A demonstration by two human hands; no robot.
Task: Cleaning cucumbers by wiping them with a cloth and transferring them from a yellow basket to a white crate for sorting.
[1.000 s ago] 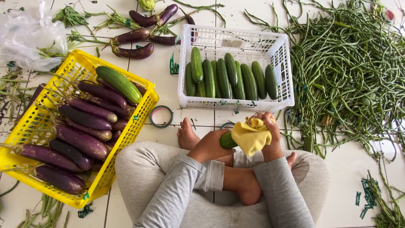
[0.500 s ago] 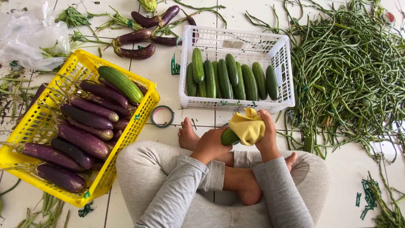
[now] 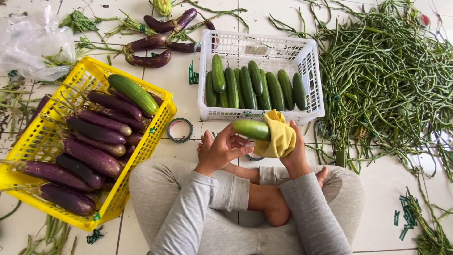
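While seated cross-legged on a white tile floor, a person in grey sleeves & grey trousers holds a cucumber [image 3: 251, 129] level in front of the knees. Right hand [image 3: 293, 150] is wrapped in a yellow cloth [image 3: 279, 136] and closed round the cucumber's right end, thru the cloth. Left hand [image 3: 224, 150] sits at the bare left part of it, fingers loosely curled, thumb up near the skin; can't tell if it grips firmly or only steadies.

Just beyond the hands is a white plastic basket [image 3: 309, 66] w/ a row of cucumbers laid side by side, one more lying on top at left. To the left, a yellow basket [image 3: 94, 71] tilted at an angle holds long purple eggplants [image 3: 89, 156] plus one cucumber on top. A roll of tape [image 3: 180, 130] lies on the floor between the baskets. A big heap of long green beans [image 3: 377, 80] spreads over the floor at right. More eggplants lie loose at top, and a clear plastic bag [image 3: 33, 40] at top left.

Judging by the cloth, the step in hand looks like wiping the cucumber clean. Next move prob. calls for sliding or twisting the cloth along the uncovered left half, w/ the left hand holding it steady.
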